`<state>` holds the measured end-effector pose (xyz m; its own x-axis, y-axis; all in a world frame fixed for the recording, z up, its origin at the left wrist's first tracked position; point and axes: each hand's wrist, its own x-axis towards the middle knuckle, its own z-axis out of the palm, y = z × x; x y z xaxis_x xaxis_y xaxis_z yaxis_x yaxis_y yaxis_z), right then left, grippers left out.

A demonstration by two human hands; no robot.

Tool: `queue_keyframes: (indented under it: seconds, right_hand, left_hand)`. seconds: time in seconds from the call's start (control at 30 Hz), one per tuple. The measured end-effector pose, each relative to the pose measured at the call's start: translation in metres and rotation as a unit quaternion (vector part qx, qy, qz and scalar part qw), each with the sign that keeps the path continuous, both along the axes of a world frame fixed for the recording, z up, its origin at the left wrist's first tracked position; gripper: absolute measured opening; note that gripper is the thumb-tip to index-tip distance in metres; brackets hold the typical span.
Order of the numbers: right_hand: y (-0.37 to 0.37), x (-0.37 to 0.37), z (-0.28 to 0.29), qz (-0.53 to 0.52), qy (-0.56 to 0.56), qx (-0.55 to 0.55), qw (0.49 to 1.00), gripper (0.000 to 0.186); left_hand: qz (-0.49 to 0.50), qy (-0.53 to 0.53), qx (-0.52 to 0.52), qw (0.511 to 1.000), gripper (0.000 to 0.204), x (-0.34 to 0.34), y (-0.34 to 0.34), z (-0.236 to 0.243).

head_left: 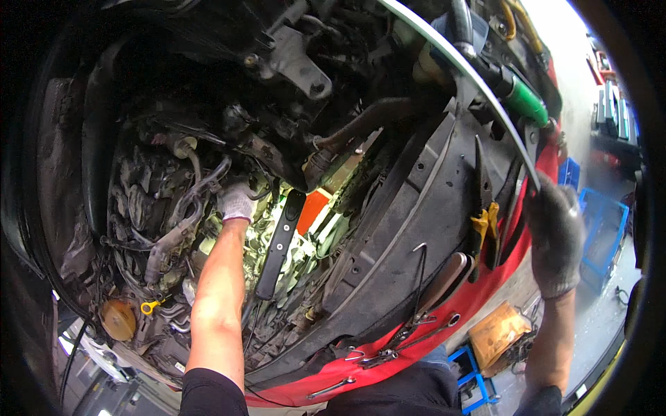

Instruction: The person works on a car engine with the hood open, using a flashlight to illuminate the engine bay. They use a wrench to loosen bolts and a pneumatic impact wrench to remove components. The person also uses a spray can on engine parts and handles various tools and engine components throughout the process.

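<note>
My left hand (237, 201), in a pale knit glove, reaches deep into a car's engine bay among hoses and metal parts. Its fingers are mostly hidden there, beside a dark curved hose (261, 192). On the right, my right hand (555, 239), in a grey glove, is closed at the lower end of a long, thin, pale strip (479, 80) that arcs up past the top edge. Just right of my left hand, a black bar-shaped work light (281, 243) stands over a brightly lit gap with an orange-red part (313, 211).
On the front panel lie yellow-handled pliers (484, 225), a hooked thin rod (420, 267) and a green-bodied tool (525, 102). Several wrenches (331, 388) rest on the red edge. A yellow ring handle (148, 306) sits lower left. Blue crates (602, 232) stand on the floor at right.
</note>
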<state>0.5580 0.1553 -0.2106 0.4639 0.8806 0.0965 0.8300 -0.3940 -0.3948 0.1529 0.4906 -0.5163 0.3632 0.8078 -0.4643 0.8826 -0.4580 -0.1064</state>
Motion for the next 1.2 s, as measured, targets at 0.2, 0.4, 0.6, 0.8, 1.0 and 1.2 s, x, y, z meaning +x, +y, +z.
queue_keyframes:
  seconds: [0.2,0.4,0.6,0.8,1.0,1.2]
  right_hand:
    - [0.009,0.022,-0.028,0.004,-0.059,-0.031,0.998,0.026]
    - [0.021,0.022,-0.040,-0.042,0.042,-0.013,0.998,0.030]
    - [0.015,0.015,-0.046,-0.090,0.089,0.033,0.991,0.028]
    - [0.006,0.008,-0.046,-0.085,0.082,0.029,0.993,0.025]
    - [-0.002,0.003,-0.046,-0.083,0.076,0.030,0.993,0.023]
    - [-0.007,-0.003,-0.042,-0.076,0.076,0.029,0.994,0.020]
  left_hand:
    - [-0.135,-0.009,-0.043,0.990,0.053,0.010,0.017,0.002]
    - [-0.166,0.000,-0.112,0.980,0.047,0.003,0.025,0.004]
    - [-0.143,0.052,-0.044,0.987,0.039,0.012,0.023,-0.005]
    - [-0.219,-0.003,-0.004,0.976,0.045,0.005,0.027,-0.002]
    - [-0.228,-0.054,-0.058,0.970,0.046,0.001,0.035,-0.003]
    - [-0.233,-0.056,-0.094,0.966,0.050,-0.007,0.040,-0.010]
